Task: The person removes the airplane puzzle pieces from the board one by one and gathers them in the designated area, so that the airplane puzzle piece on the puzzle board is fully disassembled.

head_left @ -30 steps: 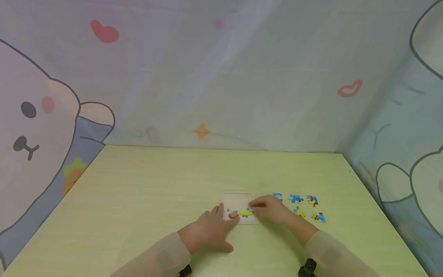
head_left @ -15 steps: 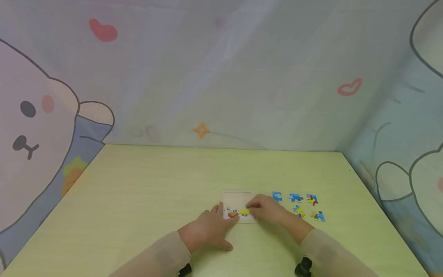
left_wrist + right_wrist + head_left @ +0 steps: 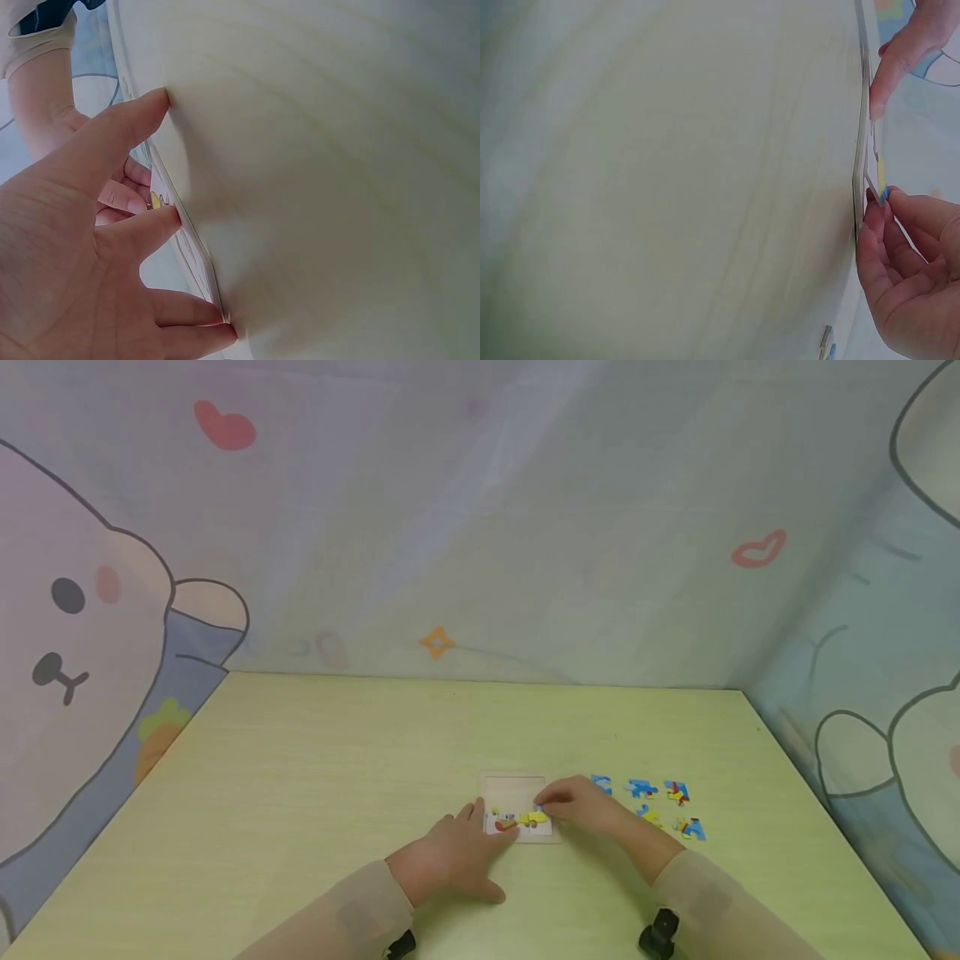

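Observation:
A small square puzzle tray (image 3: 512, 787) lies on the table, its lower part filled with a printed picture and its upper part bare. My left hand (image 3: 453, 862) has its fingers spread and rests on the tray's left and near edges; the left wrist view shows the fingertips (image 3: 174, 216) touching the tray's border. With thumb and fingers, my right hand (image 3: 588, 806) pinches a yellow-and-blue puzzle piece (image 3: 534, 818) at the tray's lower right. In the right wrist view that puzzle piece (image 3: 882, 180) stands tilted, one edge raised above the tray.
Right of the tray lie several loose puzzle pieces: a blue one (image 3: 602, 782) partly behind my right hand, another blue one (image 3: 641, 788), a red-and-blue one (image 3: 677, 792), a yellow one (image 3: 649, 816) and a yellow-and-blue one (image 3: 692, 829). A printed cloth (image 3: 480, 527) stands behind the table (image 3: 337, 760).
My right hand has shifted slightly left, still pinching the puzzle piece, and its fingers have risen a little over the last half second. My left hand stays in place.

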Available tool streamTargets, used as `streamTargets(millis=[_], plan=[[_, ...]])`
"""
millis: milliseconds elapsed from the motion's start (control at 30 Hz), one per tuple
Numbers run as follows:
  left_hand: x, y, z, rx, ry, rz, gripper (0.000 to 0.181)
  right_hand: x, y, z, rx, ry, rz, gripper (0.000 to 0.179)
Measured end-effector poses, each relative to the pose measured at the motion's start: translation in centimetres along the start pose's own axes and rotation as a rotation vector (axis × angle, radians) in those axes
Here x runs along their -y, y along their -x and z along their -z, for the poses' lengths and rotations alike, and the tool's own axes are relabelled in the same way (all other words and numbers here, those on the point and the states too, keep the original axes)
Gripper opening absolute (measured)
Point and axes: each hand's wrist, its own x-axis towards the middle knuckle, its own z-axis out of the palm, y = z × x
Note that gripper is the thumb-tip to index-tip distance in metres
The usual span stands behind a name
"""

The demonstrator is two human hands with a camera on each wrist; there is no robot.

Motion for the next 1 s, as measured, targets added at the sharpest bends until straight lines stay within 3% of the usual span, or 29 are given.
streamTargets(millis=[467,1000], plan=[[0.0,0.1,0.1,0.004,0.008,0.001,0.08,-0.7,-0.1,0.2,-0.036,-0.05,-0.001,0.014],[0.0,-0.1,0.0,0.012,-0.009,0.011,0.081,-2.1,2.0,2.3,-0.019,-0.168,-0.023,0.022]])
